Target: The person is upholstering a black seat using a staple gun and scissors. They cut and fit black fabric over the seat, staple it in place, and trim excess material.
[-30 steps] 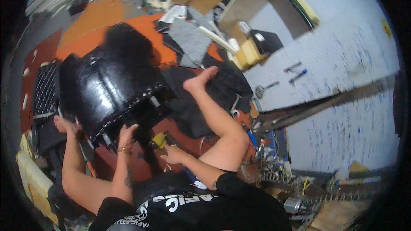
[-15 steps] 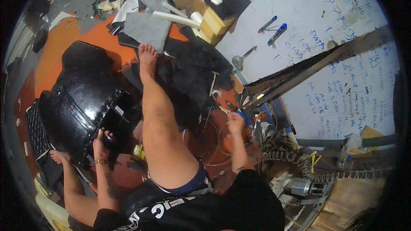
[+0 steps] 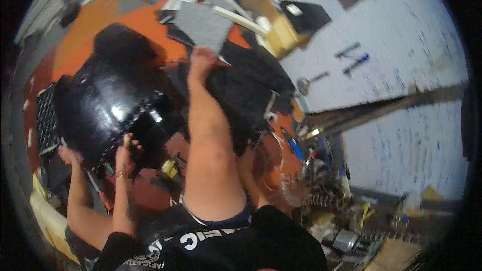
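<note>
A large glossy black padded cover (image 3: 105,90), looking like seat upholstery, is spread out in front of me on the left. My left hand (image 3: 124,161) is at its near edge, fingers curled and thumb up. What the fingers close on is too blurred to make out. My right hand (image 3: 246,159) is beside my right knee, partly hidden by the leg and smeared by motion, so its fingers do not show clearly. A blue-handled tool (image 3: 296,148) lies to the right of that hand, apart from it.
A yellow object (image 3: 169,169) is on the floor between my legs. A coiled hose (image 3: 326,198) and clutter are at the right. Pens (image 3: 356,64) lie on a marked white board (image 3: 391,35). Foam blocks (image 3: 281,35) and a grey sheet (image 3: 203,25) are farther off.
My right hand has moved left from near the blue-handled tool to beside my knee. My left hand stays at the cover's edge. The whole view has shifted.
</note>
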